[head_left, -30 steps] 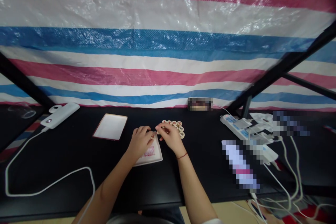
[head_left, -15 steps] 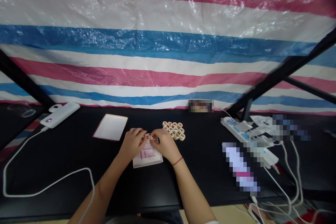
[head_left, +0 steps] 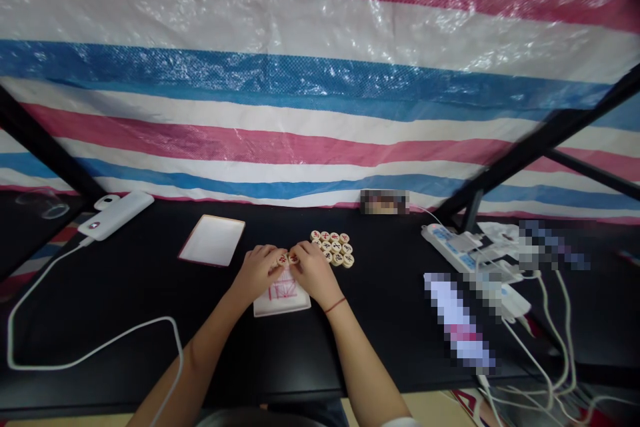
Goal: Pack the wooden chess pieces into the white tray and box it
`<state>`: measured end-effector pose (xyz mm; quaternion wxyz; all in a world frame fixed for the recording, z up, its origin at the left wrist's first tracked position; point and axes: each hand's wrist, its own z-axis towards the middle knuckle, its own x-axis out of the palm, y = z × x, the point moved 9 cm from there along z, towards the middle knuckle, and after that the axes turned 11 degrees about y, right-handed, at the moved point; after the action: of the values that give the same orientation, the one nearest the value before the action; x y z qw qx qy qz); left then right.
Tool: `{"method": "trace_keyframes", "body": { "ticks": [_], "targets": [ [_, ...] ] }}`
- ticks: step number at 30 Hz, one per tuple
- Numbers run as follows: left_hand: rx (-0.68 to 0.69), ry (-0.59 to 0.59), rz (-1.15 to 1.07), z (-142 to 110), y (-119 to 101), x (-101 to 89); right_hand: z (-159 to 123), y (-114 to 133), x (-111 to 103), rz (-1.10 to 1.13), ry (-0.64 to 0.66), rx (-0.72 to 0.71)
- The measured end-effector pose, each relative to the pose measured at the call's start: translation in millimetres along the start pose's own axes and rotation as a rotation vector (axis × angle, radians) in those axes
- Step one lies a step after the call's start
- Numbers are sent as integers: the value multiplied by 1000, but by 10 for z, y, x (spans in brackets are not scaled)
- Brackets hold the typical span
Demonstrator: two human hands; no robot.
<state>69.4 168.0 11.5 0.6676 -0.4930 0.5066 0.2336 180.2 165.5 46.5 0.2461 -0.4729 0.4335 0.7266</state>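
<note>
Over the far end of a shallow white box (head_left: 283,312), my left hand (head_left: 259,272) is closed with its fingertips on a round Chinese chess piece (head_left: 282,259). Beside it my right hand (head_left: 313,271) closes on another Chinese chess piece (head_left: 293,258). Both pieces are pale with dark reddish characters. Inside the box lies a white sheet with a pink printed grid (head_left: 283,289). Just right of my right hand, several Chinese chess pieces (head_left: 337,247) stand in rows, red characters at the back and black in front. My right hand partly covers the left ones.
An empty white box lid (head_left: 213,241) lies at the left. Farther left is a white power bank (head_left: 116,216) with a cable (head_left: 100,349) looping across my left forearm. At the right are a power strip (head_left: 447,244), cables and a blurred phone (head_left: 457,320). A striped sheet (head_left: 300,80) hangs behind.
The view has shifted slightly. Both hands stay at the box's far end, and the two pieces between my fingers show a little more clearly.
</note>
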Motion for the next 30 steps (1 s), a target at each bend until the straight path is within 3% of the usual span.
{"method": "trace_keyframes", "body": {
  "ticks": [5, 10, 13, 17, 21, 26, 30],
  "targets": [
    [9, -4, -11, 88, -50, -12, -1, -60, -5, 5, -26, 21],
    [71, -160, -28, 30, -103, -200, 1, -192, -202, 95, -61, 11],
    [167, -226, -88, -64, -122, -318, 86, -416, -389, 40, -85, 189],
    [207, -284, -149, -145, -100, -419, 313, -679, -337, -141, 187, 479],
    [207, -323, -168, -160, -78, -463, 509, -758, -189, -262, 455, 554],
    [200, -356, -169, -167, -9, -495, 634, -788, -134, -275, 516, 566],
    [151, -377, -154, -168, 55, -501, 632, -715, -210, -273, 461, 574]
  ]
}}
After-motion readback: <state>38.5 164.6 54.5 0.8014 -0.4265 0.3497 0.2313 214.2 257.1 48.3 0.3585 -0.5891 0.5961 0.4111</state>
